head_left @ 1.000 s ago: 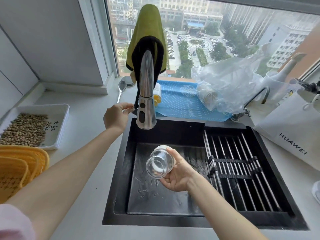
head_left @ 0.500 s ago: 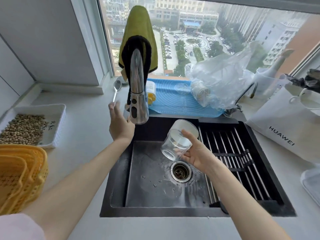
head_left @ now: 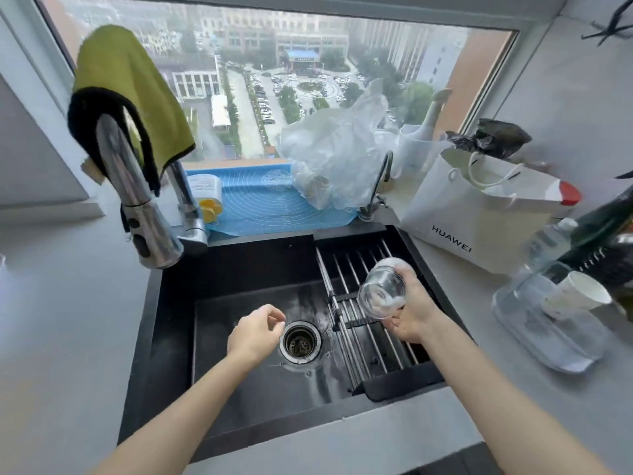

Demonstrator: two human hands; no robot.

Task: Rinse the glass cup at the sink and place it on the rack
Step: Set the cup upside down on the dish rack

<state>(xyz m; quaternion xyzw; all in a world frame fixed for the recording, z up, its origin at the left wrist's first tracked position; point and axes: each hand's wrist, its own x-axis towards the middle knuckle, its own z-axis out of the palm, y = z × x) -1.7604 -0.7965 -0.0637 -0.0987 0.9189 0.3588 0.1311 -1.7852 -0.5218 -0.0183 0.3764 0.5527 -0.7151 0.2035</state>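
My right hand (head_left: 412, 311) holds the clear glass cup (head_left: 382, 291) tilted on its side, its mouth turned toward me, just above the metal bar rack (head_left: 359, 341) that spans the right part of the black sink (head_left: 239, 269). My left hand (head_left: 255, 334) hovers over the wet sink floor beside the drain (head_left: 300, 342), fingers loosely curled and holding nothing. The chrome faucet (head_left: 137, 200) hangs over the sink's back left corner with no water running.
A green and black cloth (head_left: 137, 94) is draped on the faucet. Behind the sink lie a blue mat (head_left: 267, 207) and a crumpled plastic bag (head_left: 335, 156). On the right counter stand a white HUAWEI bag (head_left: 479, 214), a paper cup (head_left: 579, 296) and bottles (head_left: 548, 241).
My right hand carried the cup from under the faucet to the right, over the rack. My left hand left the faucet handle and dropped down beside the drain.
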